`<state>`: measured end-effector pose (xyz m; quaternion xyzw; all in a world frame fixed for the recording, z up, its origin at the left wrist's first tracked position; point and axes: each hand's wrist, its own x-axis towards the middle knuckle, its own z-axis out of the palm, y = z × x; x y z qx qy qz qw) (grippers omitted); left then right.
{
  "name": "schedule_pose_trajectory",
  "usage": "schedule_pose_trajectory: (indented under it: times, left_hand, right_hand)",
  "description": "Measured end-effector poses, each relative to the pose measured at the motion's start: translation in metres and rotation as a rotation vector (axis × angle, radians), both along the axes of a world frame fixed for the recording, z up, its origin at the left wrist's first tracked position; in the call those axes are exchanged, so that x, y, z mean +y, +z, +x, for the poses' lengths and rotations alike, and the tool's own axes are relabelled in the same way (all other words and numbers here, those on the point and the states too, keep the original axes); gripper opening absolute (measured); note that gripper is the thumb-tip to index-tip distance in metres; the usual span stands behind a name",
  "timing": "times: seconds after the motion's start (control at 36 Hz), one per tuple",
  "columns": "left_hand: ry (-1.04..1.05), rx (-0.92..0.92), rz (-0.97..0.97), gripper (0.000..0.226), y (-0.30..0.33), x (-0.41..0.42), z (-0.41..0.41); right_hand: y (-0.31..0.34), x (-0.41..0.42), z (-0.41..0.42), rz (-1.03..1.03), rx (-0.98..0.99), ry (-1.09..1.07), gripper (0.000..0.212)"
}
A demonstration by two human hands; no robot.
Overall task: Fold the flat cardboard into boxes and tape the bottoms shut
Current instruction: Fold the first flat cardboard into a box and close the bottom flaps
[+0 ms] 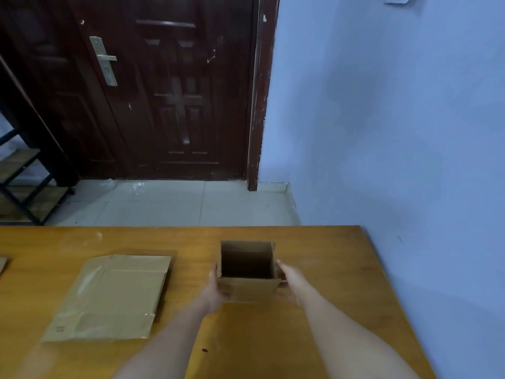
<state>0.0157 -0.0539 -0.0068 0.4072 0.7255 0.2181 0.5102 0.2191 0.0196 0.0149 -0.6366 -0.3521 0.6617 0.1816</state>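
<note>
Head view. A small erected cardboard box [247,269] stands upright on the wooden worktop [314,337], right of centre, its open mouth facing up and its dark interior visible. The left hand [216,289] holds the box's left wall and the right hand [289,281] its right wall, so the box sits directly between the two, at about equal reach from either arm. The fingers of both hands wrap the lower side walls and near corners; how far they curl under the box cannot be told, and the underside is hidden, so whether the bottom is taped cannot be seen.

The relation that matters: the box's open axis runs vertically, mouth up, bottom toward the worktop. Any work on the bottom would therefore seem to require turning the box over between the two hands, a judgement only.

A sheet of flat cardboard [109,298] lies on the worktop to the left of the box, well apart from it and nearer the left hand; its long axis runs from the near-left corner away to the far right, and glossy strips on its face look like tape. The edge of another flat piece [2,265] shows at the far left margin. No tape roll is in view. Beyond the worktop are a tiled floor, a dark door [169,91] and a blue wall [396,119].
</note>
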Motion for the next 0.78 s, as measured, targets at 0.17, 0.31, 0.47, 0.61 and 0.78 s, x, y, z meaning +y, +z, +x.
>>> schedule_pose_trajectory:
  times: [0.17, 0.31, 0.47, 0.61, 0.78]
  left_hand:
    - [-0.015, 0.008, -0.039, 0.108, 0.000, 0.001, -0.001]
    - [-0.066, 0.081, -0.076, 0.105, 0.000, 0.003, -0.007]
    - [-0.009, 0.170, -0.007, 0.067, 0.013, 0.009, -0.018]
    - [0.213, 0.075, 0.149, 0.039, 0.022, 0.016, -0.032]
    - [0.259, -0.080, 0.192, 0.043, 0.039, 0.021, -0.024]
  right_hand:
    - [0.006, -0.001, -0.002, 0.024, -0.062, 0.067, 0.033]
    - [0.005, -0.003, -0.005, 0.032, -0.070, 0.060, 0.037]
    - [0.006, -0.005, -0.004, 0.044, -0.094, 0.075, 0.043]
    - [0.014, -0.003, -0.005, 0.057, -0.067, 0.026, 0.040]
    - [0.023, 0.001, -0.008, 0.067, 0.001, -0.032, 0.045]
